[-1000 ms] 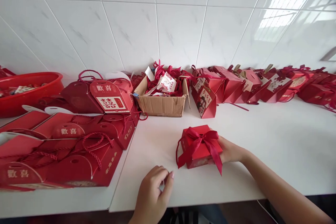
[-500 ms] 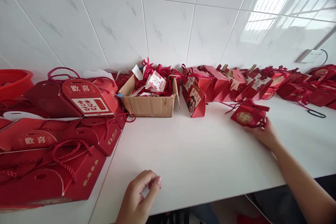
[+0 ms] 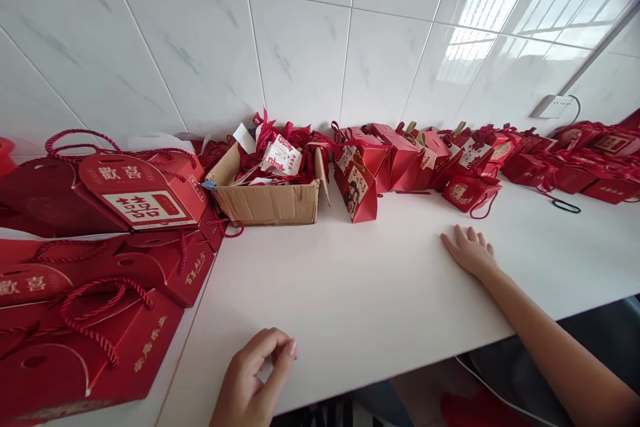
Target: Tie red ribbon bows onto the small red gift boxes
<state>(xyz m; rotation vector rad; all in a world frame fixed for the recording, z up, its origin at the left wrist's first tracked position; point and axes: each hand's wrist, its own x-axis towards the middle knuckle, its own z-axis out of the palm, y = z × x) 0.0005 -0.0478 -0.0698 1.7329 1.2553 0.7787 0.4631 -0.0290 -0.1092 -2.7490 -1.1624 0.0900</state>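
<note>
My right hand (image 3: 470, 250) lies palm down over the white table, fingers spread, holding nothing. Just beyond its fingertips sits a small red gift box (image 3: 464, 193) with a ribbon loop hanging off its front. My left hand (image 3: 257, 370) rests by the table's front edge, fingers curled in towards the thumb, and nothing shows in its grasp. Against the wall a cardboard box (image 3: 267, 205) holds red ribbons and printed cards (image 3: 281, 155). To its right stands a triangular red box (image 3: 356, 190) with a picture on its side, in front of several similar boxes (image 3: 404, 160).
Large red gift boxes with rope handles (image 3: 145, 190) are stacked at the left. More small red boxes (image 3: 575, 173) line the wall at the right, with a black loop (image 3: 567, 205) before them. A socket (image 3: 554, 107) is fixed to the tiled wall (image 3: 300, 47).
My right hand has let go of the small red gift box, which now stands on the table by the row. The hand has opened and drawn back. The view has shifted right.
</note>
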